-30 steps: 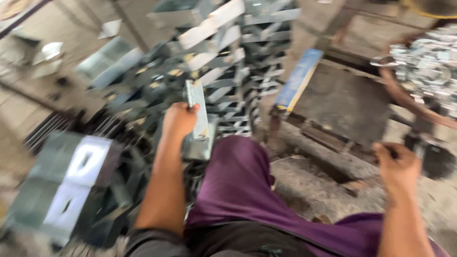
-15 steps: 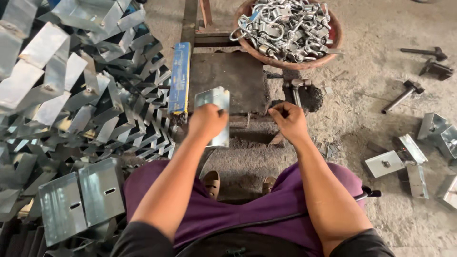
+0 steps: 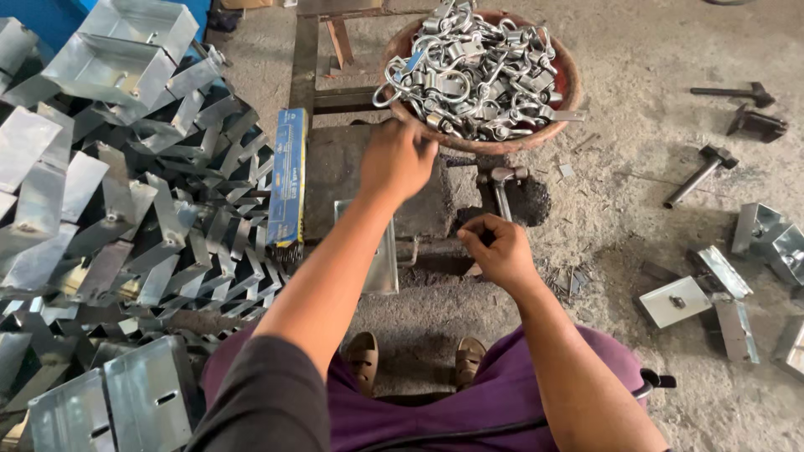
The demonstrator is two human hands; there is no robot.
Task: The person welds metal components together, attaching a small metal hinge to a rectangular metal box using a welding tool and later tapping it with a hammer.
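Left hand at bowl of shackles; right hand by hammer.

Left hand, fingers curled at the rim of the bowl, grip contents hidden; right hand loosely closed, apparently empty, beside hammer. Galvanised bracket lies flat on block within reach; bracket pile left.

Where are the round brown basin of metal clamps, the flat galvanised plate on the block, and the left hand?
Round brown basin (image 3: 563, 77), head view: bare right rim.
Flat galvanised plate (image 3: 383, 266), head view: lower half, beside the forearm.
Left hand (image 3: 398, 159), head view: back of hand, at the basin's rim.
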